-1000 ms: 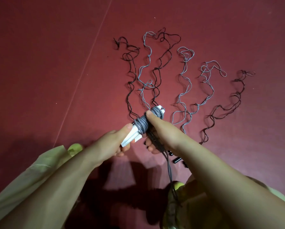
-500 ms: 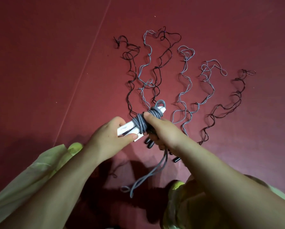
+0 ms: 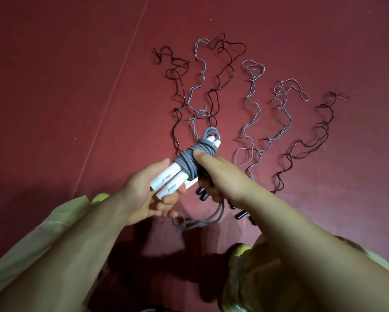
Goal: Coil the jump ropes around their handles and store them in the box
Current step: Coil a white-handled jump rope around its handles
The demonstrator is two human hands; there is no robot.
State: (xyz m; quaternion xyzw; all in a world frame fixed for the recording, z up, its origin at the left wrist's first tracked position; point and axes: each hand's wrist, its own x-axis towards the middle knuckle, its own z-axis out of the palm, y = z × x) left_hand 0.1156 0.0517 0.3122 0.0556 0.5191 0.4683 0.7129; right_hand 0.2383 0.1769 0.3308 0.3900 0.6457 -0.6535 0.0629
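While the left hand [image 3: 144, 194] grips the white handles [image 3: 166, 182], the right hand [image 3: 218, 174] pinches the grey rope [image 3: 192, 159] coiled round them, thumb on the coil. Beyond both hands, loose ropes [image 3: 254, 115] lie wavy on the red floor [image 3: 65, 86]; a grey tail [image 3: 202, 221] hangs below the right hand.

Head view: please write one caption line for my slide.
Both hands hold white handles wrapped in grey rope; more ropes lie on the red floor.

Indoor floor area, possibly a gym or sports room, dark red matting [image 3: 54, 86] filling the frame, pale seam line [image 3: 112, 86] upper left, jump ropes [image 3: 252, 104] spread at centre
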